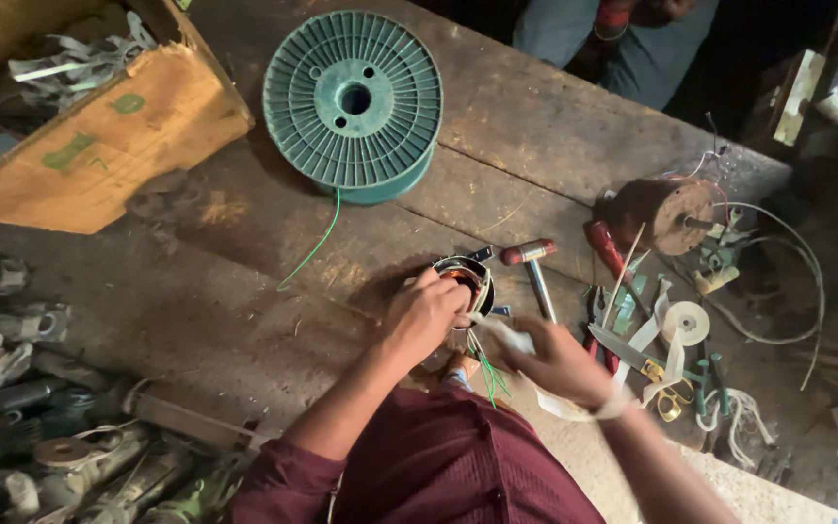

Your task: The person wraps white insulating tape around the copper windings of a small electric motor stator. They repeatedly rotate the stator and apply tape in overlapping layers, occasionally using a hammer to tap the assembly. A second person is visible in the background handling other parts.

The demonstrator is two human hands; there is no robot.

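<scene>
Near the middle of the worn wooden workbench (244, 291), just below centre: a small round motor stator (465, 277), dark ring-shaped body with coppery windings showing inside and pale insulation at the rim. Thin green wires (485, 364) trailing from its underside toward six o'clock.

Left hand (424, 315) closed over the stator from seven o'clock, fingers curled on its near rim, gripping it. Right hand (563, 361) at four o'clock of the stator, close beside it, fist closed around a strip of white cloth tape (511, 338); tape stretched from the stator's edge through the fist and looping round the wrist. Slightly blurred, so exact finger placement on the tape hard to tell.

At two o'clock of the stator, just beside it: a small hammer (533, 267) with red head and metal handle. Farther out at three o'clock: a roll of white tape (686, 322), scissors with yellow handles (657, 383), a red-handled screwdriver (605, 247), assorted small tools in a heap. At two o'clock, well apart: a brown cylindrical motor rotor (669, 213) with wires coming off it.

At twelve o'clock, well apart from the hands: a large green plastic spool (353, 97) lying flat, a strand of green wire (312, 247) hanging off toward six o'clock. At ten o'clock: a yellowish wooden box (118, 146) holding pale metal strips. At eight o'clock, along the bench edge: grimy metal parts and tools (70, 446). At one o'clock, beyond the bench: another person's grey trouser legs (632, 49).
</scene>
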